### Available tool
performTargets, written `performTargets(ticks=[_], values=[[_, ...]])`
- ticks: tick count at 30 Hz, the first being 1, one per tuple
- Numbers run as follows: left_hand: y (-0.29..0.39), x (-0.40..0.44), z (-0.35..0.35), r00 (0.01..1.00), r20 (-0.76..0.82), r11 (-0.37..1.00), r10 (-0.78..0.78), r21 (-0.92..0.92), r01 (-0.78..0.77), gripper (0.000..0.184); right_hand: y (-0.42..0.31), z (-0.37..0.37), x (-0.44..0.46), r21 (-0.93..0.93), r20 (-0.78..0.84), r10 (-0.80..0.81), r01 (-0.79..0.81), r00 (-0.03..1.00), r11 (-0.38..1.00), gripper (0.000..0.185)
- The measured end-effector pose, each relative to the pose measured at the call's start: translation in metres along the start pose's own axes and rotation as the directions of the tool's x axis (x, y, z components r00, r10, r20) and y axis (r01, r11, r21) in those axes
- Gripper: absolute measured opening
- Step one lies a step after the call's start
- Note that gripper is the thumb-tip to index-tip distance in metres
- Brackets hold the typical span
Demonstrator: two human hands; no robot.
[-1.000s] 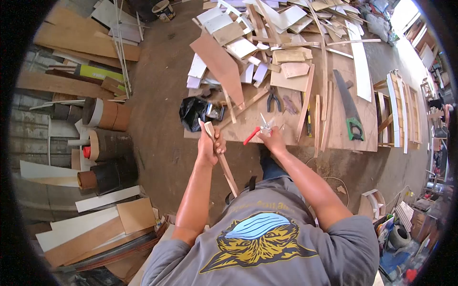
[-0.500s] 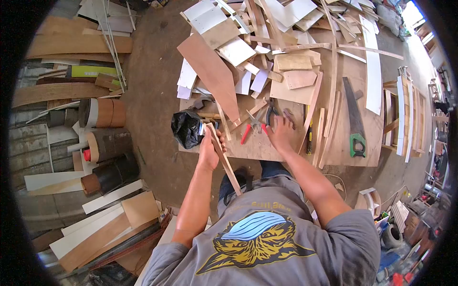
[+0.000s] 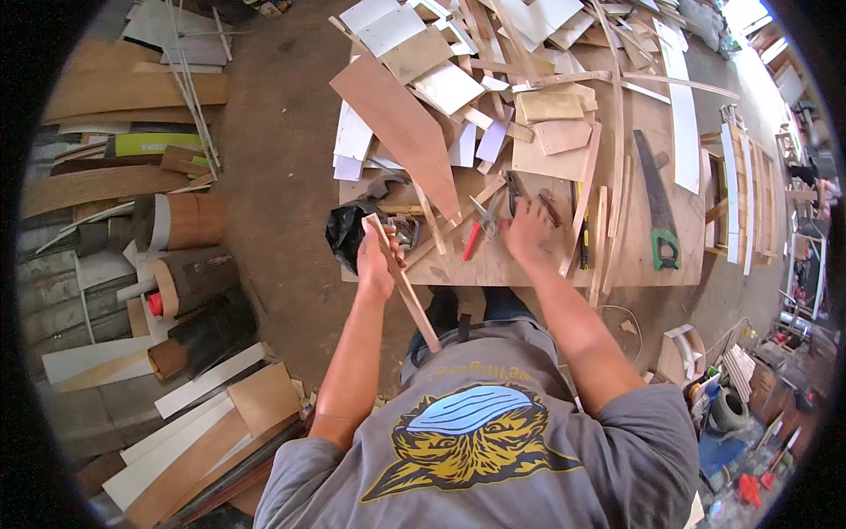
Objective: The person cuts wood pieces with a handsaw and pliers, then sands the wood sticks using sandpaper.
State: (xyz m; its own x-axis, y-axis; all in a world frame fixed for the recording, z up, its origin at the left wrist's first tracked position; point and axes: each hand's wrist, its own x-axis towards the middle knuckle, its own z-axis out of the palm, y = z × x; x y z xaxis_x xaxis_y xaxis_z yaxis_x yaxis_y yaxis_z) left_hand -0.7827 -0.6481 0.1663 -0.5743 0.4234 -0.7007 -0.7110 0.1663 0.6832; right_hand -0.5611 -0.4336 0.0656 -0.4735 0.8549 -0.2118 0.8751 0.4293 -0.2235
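Observation:
My left hand (image 3: 377, 263) is closed round a narrow wooden strip (image 3: 404, 286), which slants from above the bench edge down toward my waist. A black plastic bag (image 3: 345, 236) lies just left of that hand, with a small container (image 3: 406, 231) of what look like metal bits beside it. My right hand (image 3: 530, 234) is over the bench, fingers stretched forward and slightly blurred. Close to its fingertips are red-handled pliers (image 3: 473, 240), spread apart, and a dark hand tool (image 3: 513, 187). Another dark tool (image 3: 551, 207) lies just right of the fingers, partly hidden.
Wood offcuts and white boards (image 3: 449, 86) are heaped across the far side of the plywood bench (image 3: 641, 264). A green-handled handsaw (image 3: 656, 203) lies at the right. Rolls of sheet material (image 3: 189, 220) and boards occupy the floor at left; a wooden frame (image 3: 740, 189) stands at right.
The view has shifted slightly. My right hand has moved a little to the right relative to the red-handled pliers, away from the dark tool. My left hand still holds the wooden strip.

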Motion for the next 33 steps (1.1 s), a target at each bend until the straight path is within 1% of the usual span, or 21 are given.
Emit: performTargets(ticks=[1,4,6,7,10,11,12,14,15,16,18,19,22,23,26,27,28,30,31,32,33], values=[[0.003,-0.001,-0.002,1.000,0.000,1.000,0.002,0.005,-0.002,0.052,-0.003,0.005,-0.007,-0.030,-0.027,-0.070,0.069,0.997,0.997,0.059],[0.005,0.001,-0.005,0.999,0.035,0.996,0.018,0.087,-0.021,0.052,-0.015,0.014,-0.036,0.036,0.013,-0.221,0.221,0.975,0.975,0.058],[0.000,0.005,-0.005,0.998,0.055,0.992,0.001,0.125,-0.008,0.053,-0.028,0.023,-0.052,0.030,-0.087,-0.213,0.217,0.973,0.976,0.056],[-0.003,0.005,-0.004,0.997,0.080,0.987,0.023,0.155,-0.035,0.052,-0.029,0.025,-0.059,0.026,-0.134,-0.210,0.215,0.968,0.976,0.055],[-0.008,0.005,0.001,0.994,0.113,0.982,-0.010,0.188,-0.011,0.052,-0.022,0.023,-0.066,0.141,-0.068,-0.247,0.254,0.967,0.957,0.051],[-0.009,0.003,0.003,0.991,0.132,0.978,-0.014,0.206,-0.014,0.051,-0.013,0.028,-0.062,0.185,-0.096,-0.239,0.253,0.966,0.950,0.048],[-0.011,0.003,0.005,0.989,0.147,0.974,-0.027,0.228,-0.007,0.051,-0.007,0.021,-0.058,0.199,-0.082,-0.127,0.141,0.989,0.970,0.048],[-0.016,0.006,0.011,0.984,0.170,0.963,-0.045,0.269,-0.003,0.052,0.007,0.001,-0.043,0.228,-0.051,0.093,-0.079,0.994,0.970,0.049],[-0.017,0.007,0.013,0.971,0.234,0.952,-0.055,0.304,-0.019,0.058,0.021,-0.004,-0.034,0.163,-0.136,0.083,-0.061,0.987,0.985,0.049],[-0.016,0.004,0.019,0.963,0.263,0.947,-0.053,0.318,-0.035,0.058,0.038,-0.008,-0.025,0.097,-0.216,0.064,-0.044,0.974,0.994,0.049],[-0.014,-0.004,0.035,0.952,0.302,0.937,-0.040,0.343,-0.069,0.057,0.075,0.008,-0.002,0.061,-0.172,0.121,-0.112,0.978,0.992,0.048],[-0.015,-0.004,0.041,0.935,0.351,0.944,-0.046,0.320,-0.074,0.057,0.082,0.009,0.007,0.044,-0.154,0.145,-0.140,0.977,0.989,0.047],[-0.004,-0.031,0.074,0.914,0.405,0.931,0.008,0.331,-0.155,0.056,0.093,0.002,0.018,-0.022,-0.058,0.143,-0.144,0.988,0.989,0.042],[-0.010,-0.030,0.078,0.886,0.464,0.938,0.013,0.300,-0.171,0.055,0.101,0.012,0.019,-0.105,-0.135,0.045,-0.060,0.990,0.993,0.036],[-0.019,-0.044,0.103,0.842,0.533,0.939,0.086,0.239,-0.248,0.052,0.106,0.007,0.024,-0.053,-0.053,0.034,-0.037,0.998,0.998,0.033],[-0.024,-0.046,0.109,0.813,0.572,0.932,0.108,0.227,-0.283,0.050,0.107,0.001,0.026,0.079,-0.022,0.069,-0.067,0.997,0.995,0.031],[-0.028,-0.051,0.117,0.808,0.572,0.923,0.143,0.217,-0.317,0.049,0.108,-0.007,0.025,0.212,-0.049,0.045,-0.034,0.998,0.977,0.029],[-0.038,-0.063,0.139,0.789,0.577,0.900,0.213,0.199,-0.389,0.047,0.113,-0.021,0.023,0.463,-0.110,0.012,0.041,0.994,0.886,0.025],[-0.041,-0.072,0.148,0.786,0.575,0.907,0.226,0.170,-0.386,0.046,0.112,-0.032,0.020,0.549,-0.251,-0.073,0.204,0.965,0.810,0.024],[-0.044,-0.077,0.156,0.770,0.583,0.878,0.260,0.189,-0.439,0.046,0.116,-0.043,0.013,0.628,-0.196,-0.110,0.211,0.974,0.749,0.024],[-0.048,-0.083,0.163,0.753,0.592,0.847,0.287,0.210,-0.488,0.047,0.101,-0.096,-0.004,0.702,-0.142,-0.148,0.205,0.979,0.682,0.025]])
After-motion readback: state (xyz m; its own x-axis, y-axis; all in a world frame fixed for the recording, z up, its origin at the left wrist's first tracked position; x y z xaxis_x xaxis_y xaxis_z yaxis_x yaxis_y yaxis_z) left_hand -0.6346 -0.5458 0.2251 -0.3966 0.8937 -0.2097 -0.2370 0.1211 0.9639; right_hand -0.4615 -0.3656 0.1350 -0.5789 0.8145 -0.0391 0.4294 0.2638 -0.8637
